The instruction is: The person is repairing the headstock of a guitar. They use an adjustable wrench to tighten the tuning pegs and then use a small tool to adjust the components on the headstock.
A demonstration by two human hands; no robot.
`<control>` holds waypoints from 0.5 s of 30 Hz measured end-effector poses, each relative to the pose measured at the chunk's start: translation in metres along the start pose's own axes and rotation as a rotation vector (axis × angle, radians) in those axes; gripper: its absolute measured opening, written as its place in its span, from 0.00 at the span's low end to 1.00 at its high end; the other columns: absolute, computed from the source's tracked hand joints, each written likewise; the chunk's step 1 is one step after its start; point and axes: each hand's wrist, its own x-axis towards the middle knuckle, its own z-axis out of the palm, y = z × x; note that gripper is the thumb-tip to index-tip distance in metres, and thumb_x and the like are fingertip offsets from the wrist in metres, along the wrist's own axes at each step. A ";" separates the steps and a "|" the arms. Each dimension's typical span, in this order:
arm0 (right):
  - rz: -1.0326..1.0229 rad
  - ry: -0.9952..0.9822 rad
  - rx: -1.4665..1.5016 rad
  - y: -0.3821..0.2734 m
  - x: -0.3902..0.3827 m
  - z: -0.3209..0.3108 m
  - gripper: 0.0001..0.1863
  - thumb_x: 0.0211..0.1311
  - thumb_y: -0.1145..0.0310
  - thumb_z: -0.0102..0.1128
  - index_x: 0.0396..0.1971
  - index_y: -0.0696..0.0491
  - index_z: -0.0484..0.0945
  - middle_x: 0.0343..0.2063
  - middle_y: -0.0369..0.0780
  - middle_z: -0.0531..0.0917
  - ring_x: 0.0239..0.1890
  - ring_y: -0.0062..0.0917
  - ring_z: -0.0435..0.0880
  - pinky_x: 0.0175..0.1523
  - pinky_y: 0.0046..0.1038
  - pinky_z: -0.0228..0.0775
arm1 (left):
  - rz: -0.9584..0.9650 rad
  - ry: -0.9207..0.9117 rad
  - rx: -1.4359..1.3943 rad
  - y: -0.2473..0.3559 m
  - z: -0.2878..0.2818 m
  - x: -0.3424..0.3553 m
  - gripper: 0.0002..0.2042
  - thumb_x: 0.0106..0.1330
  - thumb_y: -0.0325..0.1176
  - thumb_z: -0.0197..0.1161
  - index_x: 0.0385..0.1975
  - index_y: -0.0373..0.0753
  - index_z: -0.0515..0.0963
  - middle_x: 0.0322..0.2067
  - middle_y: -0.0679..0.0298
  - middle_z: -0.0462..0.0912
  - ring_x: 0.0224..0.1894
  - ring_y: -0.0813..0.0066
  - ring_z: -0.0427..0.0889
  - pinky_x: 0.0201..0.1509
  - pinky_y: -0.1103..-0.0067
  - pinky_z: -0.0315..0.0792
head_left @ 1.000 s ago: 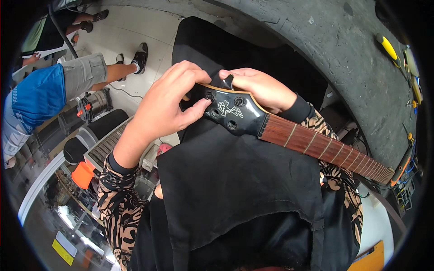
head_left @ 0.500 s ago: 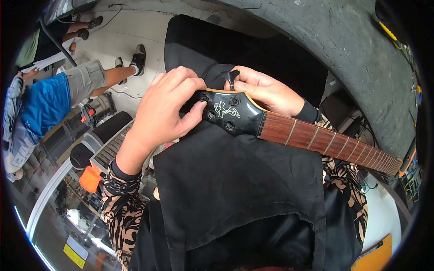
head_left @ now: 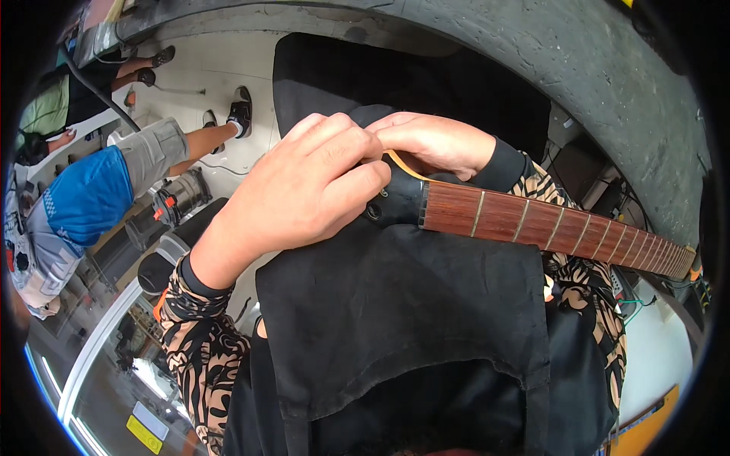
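Note:
The black headstock (head_left: pixel 395 201) of a guitar neck lies over my apron, mostly covered by my hands. From it the brown fretted fingerboard (head_left: pixel 525 220) runs off to the right. My left hand (head_left: pixel 304 182) reaches across the front of the headstock, fingers bent and drawn together near its upper edge; whatever they grip is hidden. Behind the headstock's upper edge, my right hand (head_left: pixel 441 144) is curled, its fingertips out of sight and close to the left fingers. A round hole or fitting shows below the left fingers. No tuning peg is visible now.
A grey worktop (head_left: pixel 608 99) curves along the far and right side. A person in a blue shirt (head_left: pixel 91 186) stands at left, another person's legs beyond. A vacuum-like machine (head_left: pixel 181 199) sits at left. An orange-yellow board (head_left: pixel 646 422) is at lower right.
My left hand has moved right across the headstock, covering its inlay and most of its fittings. The black tuning peg beside my right hand has gone out of sight. The neck has shifted slightly.

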 end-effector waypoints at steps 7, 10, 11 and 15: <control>-0.060 0.002 -0.058 0.004 0.002 -0.001 0.16 0.82 0.60 0.53 0.34 0.52 0.84 0.26 0.29 0.76 0.28 0.12 0.71 0.34 0.22 0.64 | 0.004 0.009 0.048 0.006 0.007 0.001 0.21 0.45 0.17 0.74 0.40 0.34 0.76 0.43 0.54 0.81 0.41 0.53 0.83 0.44 0.64 0.79; -0.178 -0.037 -0.164 0.013 0.007 -0.007 0.16 0.85 0.62 0.51 0.44 0.56 0.85 0.38 0.33 0.80 0.41 0.16 0.77 0.48 0.24 0.70 | -0.015 0.031 0.094 0.010 0.011 -0.001 0.20 0.46 0.15 0.73 0.40 0.34 0.75 0.43 0.53 0.81 0.40 0.53 0.83 0.43 0.65 0.80; -0.228 -0.076 -0.215 0.017 0.011 -0.013 0.17 0.86 0.62 0.52 0.50 0.57 0.86 0.46 0.35 0.83 0.49 0.18 0.79 0.57 0.24 0.71 | -0.019 0.043 0.093 0.011 0.013 0.000 0.21 0.46 0.15 0.73 0.40 0.34 0.75 0.43 0.53 0.81 0.40 0.53 0.83 0.43 0.65 0.80; -0.379 -0.061 -0.377 0.019 0.008 -0.012 0.19 0.87 0.61 0.52 0.54 0.58 0.86 0.52 0.35 0.86 0.56 0.18 0.80 0.66 0.24 0.71 | -0.061 0.096 0.087 0.016 0.018 -0.002 0.21 0.47 0.14 0.73 0.40 0.35 0.74 0.43 0.53 0.81 0.40 0.53 0.83 0.43 0.65 0.80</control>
